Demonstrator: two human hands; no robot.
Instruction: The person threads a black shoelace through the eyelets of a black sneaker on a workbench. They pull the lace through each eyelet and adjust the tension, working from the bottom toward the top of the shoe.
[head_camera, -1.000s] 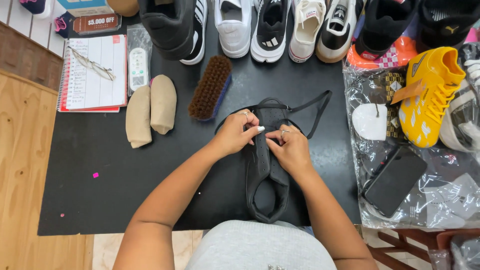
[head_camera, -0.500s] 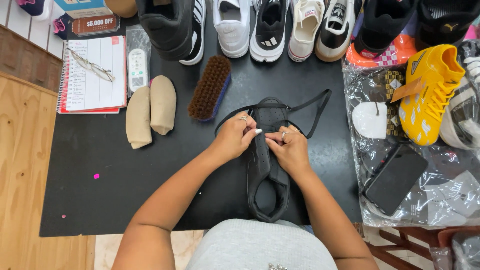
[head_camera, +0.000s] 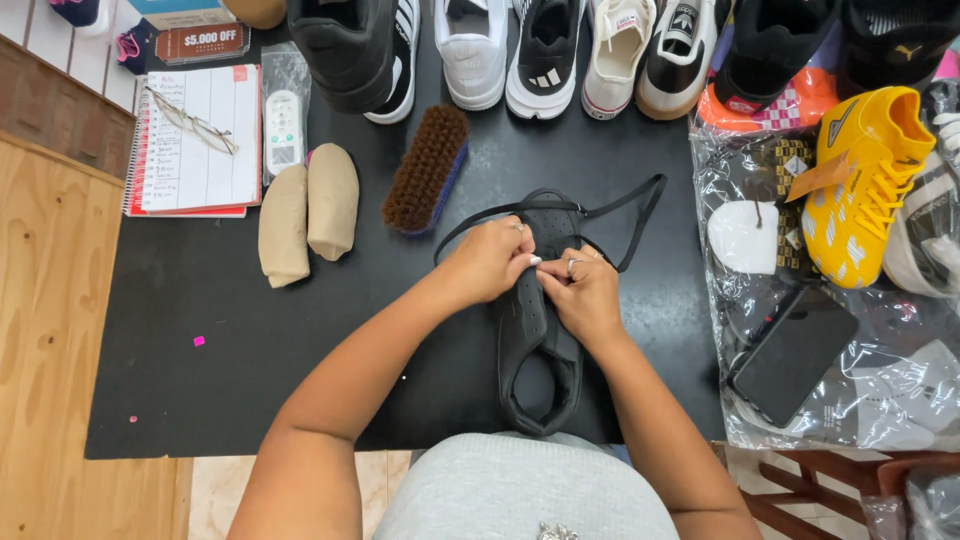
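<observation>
Both hands' fingers (head_camera: 540, 268) pinch the black shoe (head_camera: 540, 330) between them.

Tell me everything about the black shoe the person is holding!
The black shoe lies on the black table mat, toe pointing away, its open heel collar near the person. It looks matte and soft. A black lace loops out from it toward the right. The left hand and right hand pinch it at the lace area.

Shoe shop or repair stall: row of sneakers (head_camera: 560, 50), brush (head_camera: 427, 168), price sign (head_camera: 200, 42).
</observation>
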